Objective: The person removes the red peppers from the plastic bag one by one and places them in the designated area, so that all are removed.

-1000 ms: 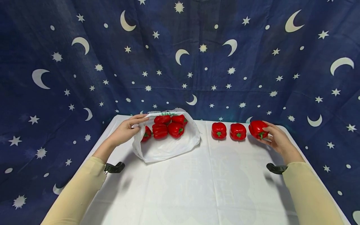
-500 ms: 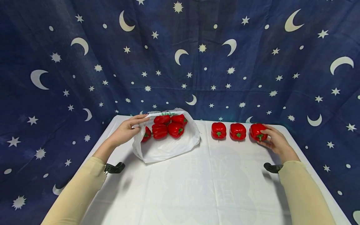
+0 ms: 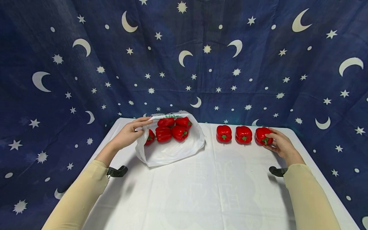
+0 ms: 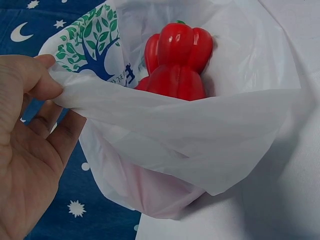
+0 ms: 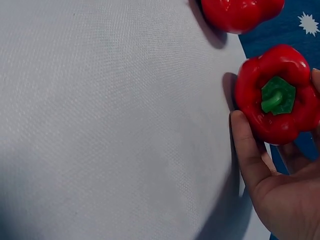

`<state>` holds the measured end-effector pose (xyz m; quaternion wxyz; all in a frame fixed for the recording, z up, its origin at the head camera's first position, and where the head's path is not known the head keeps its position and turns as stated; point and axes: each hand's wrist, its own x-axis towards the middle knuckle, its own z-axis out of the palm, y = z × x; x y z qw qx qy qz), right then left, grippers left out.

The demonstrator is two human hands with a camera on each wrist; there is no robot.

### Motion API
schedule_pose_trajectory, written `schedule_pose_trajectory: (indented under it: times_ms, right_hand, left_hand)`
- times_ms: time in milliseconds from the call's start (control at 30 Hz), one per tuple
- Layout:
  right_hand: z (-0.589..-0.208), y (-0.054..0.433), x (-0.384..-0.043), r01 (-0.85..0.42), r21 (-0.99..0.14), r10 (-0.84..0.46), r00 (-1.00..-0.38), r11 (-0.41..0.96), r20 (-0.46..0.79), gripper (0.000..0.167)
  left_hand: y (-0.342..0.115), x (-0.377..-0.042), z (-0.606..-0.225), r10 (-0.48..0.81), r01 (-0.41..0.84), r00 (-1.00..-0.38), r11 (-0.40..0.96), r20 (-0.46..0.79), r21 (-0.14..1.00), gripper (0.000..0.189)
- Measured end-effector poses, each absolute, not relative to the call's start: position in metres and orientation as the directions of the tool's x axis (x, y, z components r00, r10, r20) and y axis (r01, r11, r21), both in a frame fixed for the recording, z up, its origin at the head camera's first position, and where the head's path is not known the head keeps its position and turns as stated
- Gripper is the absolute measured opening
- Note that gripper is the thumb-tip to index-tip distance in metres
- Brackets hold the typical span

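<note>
With thumb and fingertips my left hand (image 3: 128, 131) pinches the left rim of a white plastic bag (image 4: 175, 120) printed with a green tree, its mouth held apart toward me. Several red bell peppers (image 3: 163, 134) lie inside. At the far right of the table, my right hand (image 3: 284, 144) grips a red bell pepper (image 5: 277, 95) from its right side, thumb and fingers around it, the green stem facing me. This pepper sits low at the tabletop, at the end of a row with two other red bell peppers, the middle one (image 3: 243, 134) and the left one (image 3: 223, 134).
A white cloth covers the table (image 3: 198, 191). Directly behind its far edge hangs a dark blue curtain (image 3: 169, 57) with moons and stars, which also closes in both sides. The row of peppers stands to the right of the bag.
My right hand has brought its bell pepper slightly down and left, into line with the two others, and then held nearly still. My left hand and the bag have stayed put.
</note>
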<state>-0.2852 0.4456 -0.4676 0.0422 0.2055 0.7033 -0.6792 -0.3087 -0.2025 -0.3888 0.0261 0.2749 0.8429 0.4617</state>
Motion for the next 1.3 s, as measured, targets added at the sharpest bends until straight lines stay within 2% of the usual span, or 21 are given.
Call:
schedule_pose_trajectory:
  times_ms: [333,600,900,1300]
  right_hand:
    - [-0.470,0.445,-0.286,0.347,-0.938,0.233,-0.914,0.027,-0.331,0.081]
    - [-0.471,0.444,-0.288,0.352,-0.927,0.261,-0.914,0.132,-0.310,0.077]
    - [-0.468,0.444,-0.287,0.376,-0.910,0.273,-0.906,0.174,-0.322,0.082]
    - [-0.439,0.451,-0.273,0.366,-0.897,0.407,-0.879,0.246,-0.247,0.077]
  left_hand:
    - [-0.203,-0.310,-0.390,0.490,0.434,-0.848,0.424,0.202,0.795,0.048]
    - [-0.203,-0.308,-0.389,0.485,0.429,-0.851,0.425,0.199,0.797,0.047]
    - [-0.203,-0.307,-0.388,0.484,0.422,-0.853,0.417,0.196,0.805,0.047]
    - [-0.204,-0.310,-0.390,0.486,0.430,-0.850,0.417,0.203,0.801,0.048]
